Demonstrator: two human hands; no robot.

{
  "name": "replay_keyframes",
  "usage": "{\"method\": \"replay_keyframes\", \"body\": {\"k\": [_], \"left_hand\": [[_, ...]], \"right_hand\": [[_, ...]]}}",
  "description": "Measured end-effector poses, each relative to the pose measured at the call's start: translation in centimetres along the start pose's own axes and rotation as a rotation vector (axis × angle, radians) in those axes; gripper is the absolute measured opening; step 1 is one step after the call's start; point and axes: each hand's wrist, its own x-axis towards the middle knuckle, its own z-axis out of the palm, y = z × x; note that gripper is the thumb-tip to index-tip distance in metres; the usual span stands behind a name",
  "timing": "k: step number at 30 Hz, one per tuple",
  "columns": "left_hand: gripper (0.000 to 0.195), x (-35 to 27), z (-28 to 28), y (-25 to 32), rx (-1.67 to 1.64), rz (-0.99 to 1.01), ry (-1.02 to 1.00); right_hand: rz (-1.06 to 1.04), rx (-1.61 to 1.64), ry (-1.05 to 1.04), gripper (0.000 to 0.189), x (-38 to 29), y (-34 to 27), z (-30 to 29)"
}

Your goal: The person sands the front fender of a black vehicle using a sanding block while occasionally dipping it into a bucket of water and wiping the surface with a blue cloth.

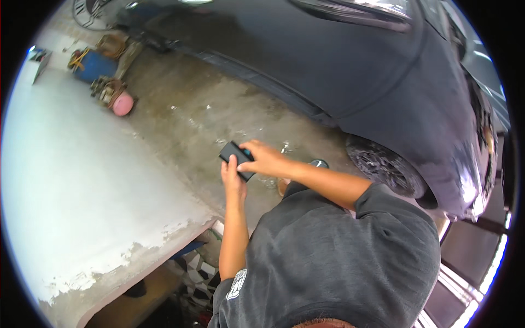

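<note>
A black, flat rectangular object (pixel 230 151), perhaps a case or a device, is held out in front of my body above the concrete floor. My left hand (pixel 234 177) supports it from the near side, thumb lying over its face. The right hand (pixel 264 159) grips its right side, with the thumb low and the fingers along the far edge. A small teal patch (pixel 247 152) shows by the right fingers; whether it belongs to the object is unclear. Fingers beneath the object are hidden.
A dark car (pixel 311 65) stands ahead and to the right, its wheel (pixel 385 166) near my right arm. A white wall (pixel 94 156) with peeling paint runs along the left. Farther off are a blue container (pixel 95 65) and a machine with a pink tank (pixel 123 103).
</note>
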Motion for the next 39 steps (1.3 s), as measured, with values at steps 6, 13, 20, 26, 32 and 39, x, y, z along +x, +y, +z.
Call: {"method": "replay_keyframes", "body": {"k": [6,13,20,26,32,39], "left_hand": [[0.087,6.1,-0.7,4.3,0.056,0.014,-0.031],[0.081,13.6,-2.6,4.5,0.032,-0.006,-0.09],[0.059,20.4,-0.2,6.6,0.097,-0.201,-0.407],[0.042,26.4,0.3,7.8,0.001,-0.295,-0.453],[0.03,28.0,1.5,8.3,0.246,-0.176,-0.667],[0.029,28.1,1.8,7.3,0.32,-0.273,-0.757]], "right_hand": [[0.395,0.4,-0.162,0.067,8.4,-1.6,-1.3],[0.425,0.688,0.191,0.049,12.0,-2.5,-0.9],[0.368,0.522,0.356,0.047,14.6,-2.7,-2.5],[0.155,0.039,0.751,0.06,18.6,-5.2,0.5],[0.412,-0.327,0.866,0.055,20.1,-7.3,2.3],[0.581,-0.392,1.001,0.044,20.0,-8.5,2.4]]}}
